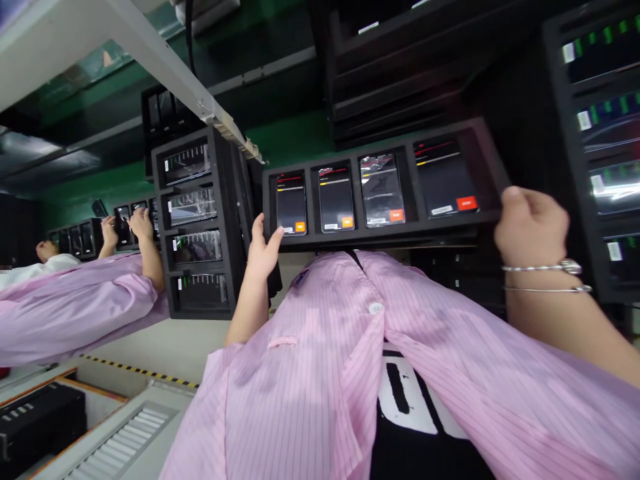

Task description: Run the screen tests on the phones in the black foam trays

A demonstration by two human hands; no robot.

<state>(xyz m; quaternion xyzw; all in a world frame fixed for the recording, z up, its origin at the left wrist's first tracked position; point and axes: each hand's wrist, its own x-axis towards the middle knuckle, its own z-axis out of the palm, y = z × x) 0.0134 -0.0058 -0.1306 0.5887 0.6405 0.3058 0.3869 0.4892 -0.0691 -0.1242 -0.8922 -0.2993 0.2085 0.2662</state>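
A long black foam tray [489,160] is held level in front of my body, with phones lying face up in its row of slots. The phone at the left end [291,200] has a lit screen with an orange button. At the right end, another phone [445,177] shows a larger red-orange button. My left hand [263,250] grips the tray's left end, thumb over the near corner. My right hand [533,227] is closed around the near right corner, its fingers partly hidden. One phone [382,190] has a glossy, wrinkled film over its screen.
A stack of black trays [220,220] with wrapped phones stands at left, another tray [575,160] at far right. A pale metal bar [190,83] slants overhead. Co-workers' hands [141,223] are over trays farther left. Black racks [395,80] rise behind.
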